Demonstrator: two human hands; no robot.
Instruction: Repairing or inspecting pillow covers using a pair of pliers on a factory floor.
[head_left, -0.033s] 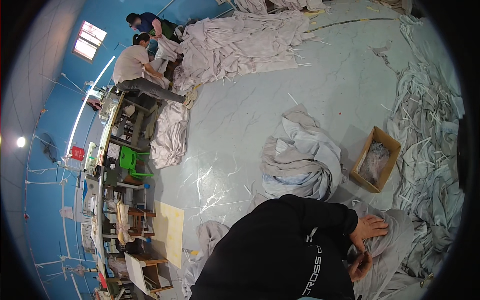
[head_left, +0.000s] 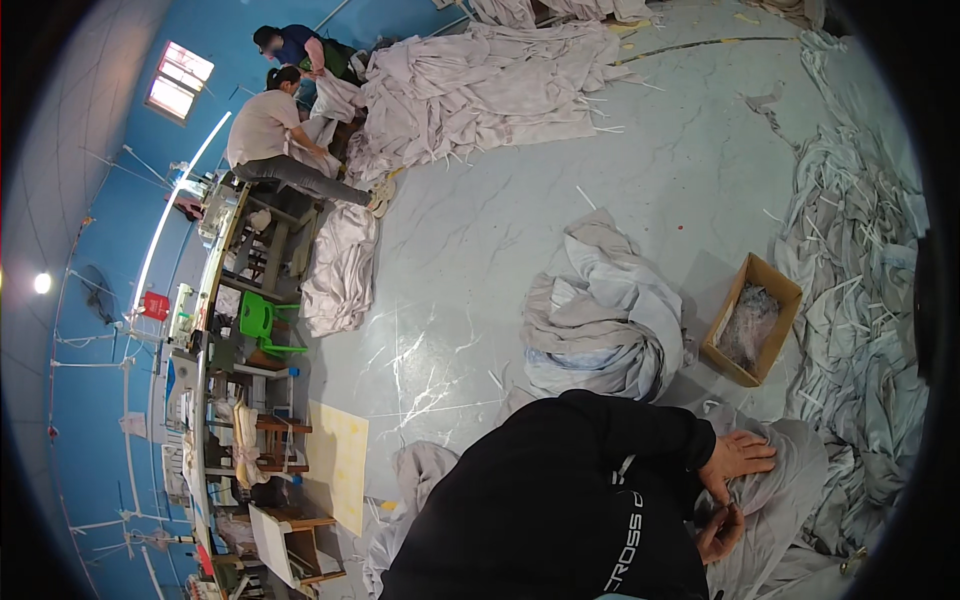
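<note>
Head view: thin, soft grey cloth [head_left: 790, 470], creased in loose folds, lies under the person's two hands at the lower right. The left hand [head_left: 736, 464] presses flat on it, fingers extended and thumb angled away; the right hand [head_left: 722, 538] sits just below with curled fingers, and whether they pinch fabric I cannot tell. A black sleeve [head_left: 645, 432] hides part of the cloth's near edge.

Its far side meets a long, rumpled heap [head_left: 850, 280] strewn with narrow white strips. Just above the hands stands an open cardboard box [head_left: 730, 364], straight-walled, with crumpled, filmy material inside; left of it rests a rounded, twisted bundle [head_left: 600, 310].

Glossy, pale marbled floor [head_left: 470, 250] stretches from that bundle to the worktables [head_left: 205, 400] along a blue wall [head_left: 220, 40], near a green plastic chair [head_left: 258, 318]. Two people [head_left: 265, 130] handle pale fabric farther off.
</note>
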